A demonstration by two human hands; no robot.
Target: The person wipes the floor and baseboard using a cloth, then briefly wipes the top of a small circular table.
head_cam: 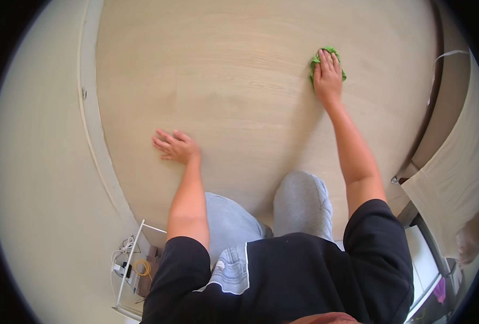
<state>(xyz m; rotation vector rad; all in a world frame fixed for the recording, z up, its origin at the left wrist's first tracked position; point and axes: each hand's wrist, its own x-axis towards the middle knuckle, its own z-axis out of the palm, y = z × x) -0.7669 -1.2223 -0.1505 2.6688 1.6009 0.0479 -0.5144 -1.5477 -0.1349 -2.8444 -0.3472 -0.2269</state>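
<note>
Under my right hand lies a crumpled green cloth, pressed flat against the pale wood-look floor. Its edges show around my fingers, and the palm hides its middle. My left hand rests on the floor to the left and nearer to me, fingers spread, with nothing in it. Both arms reach forward from my body. My knees, in grey trousers, are on the floor between the two arms.
A pale wall with a baseboard runs along the left. At the lower left stand a white metal rack and tangled cables. Along the right, beige fabric hangs beside a dark-edged piece of furniture.
</note>
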